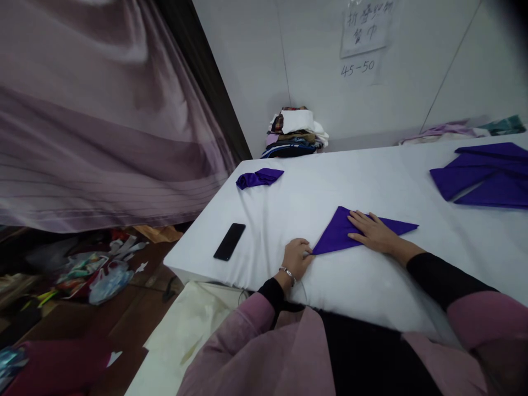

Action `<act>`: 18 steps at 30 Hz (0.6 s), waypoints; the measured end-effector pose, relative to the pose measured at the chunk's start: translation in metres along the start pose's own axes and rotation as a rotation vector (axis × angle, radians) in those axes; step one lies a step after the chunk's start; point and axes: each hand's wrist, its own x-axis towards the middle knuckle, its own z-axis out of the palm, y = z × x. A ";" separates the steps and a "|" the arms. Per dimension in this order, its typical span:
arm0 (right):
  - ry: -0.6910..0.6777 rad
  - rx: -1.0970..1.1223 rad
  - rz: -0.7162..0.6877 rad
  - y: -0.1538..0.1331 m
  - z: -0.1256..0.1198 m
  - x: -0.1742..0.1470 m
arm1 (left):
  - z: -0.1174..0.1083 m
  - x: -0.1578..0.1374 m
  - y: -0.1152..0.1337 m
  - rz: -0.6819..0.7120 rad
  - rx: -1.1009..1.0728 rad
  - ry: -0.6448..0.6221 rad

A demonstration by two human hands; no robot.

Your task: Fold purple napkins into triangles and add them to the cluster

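Observation:
A purple cloth napkin (336, 231), folded into a triangle, lies flat on the white-covered table (264, 220) in front of me. My right hand (373, 234) rests on it with the palm down and fingers stretched out, hiding part of its middle. At the napkin's left corner, my left hand (297, 257) has its thumb and fingers closed on the tip. A bracelet circles that wrist.
A black phone (230, 241) and a rolled purple napkin (259, 178) lie to the left. Several purple napkins (490, 175) are spread at the right. Folded clothes (295, 132) are piled against the wall. A curtain (107, 110) hangs left.

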 end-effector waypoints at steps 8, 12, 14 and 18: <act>0.004 0.058 -0.050 0.005 0.001 0.000 | -0.005 -0.003 0.001 0.177 0.055 -0.128; 0.013 0.079 -0.085 0.007 0.002 0.001 | -0.016 -0.001 0.001 0.207 0.072 -0.176; 0.005 0.077 -0.093 0.007 0.001 0.001 | -0.022 0.008 0.002 0.225 0.069 -0.145; -0.002 0.091 -0.099 0.006 0.000 0.001 | -0.018 0.044 0.014 0.348 0.057 -0.117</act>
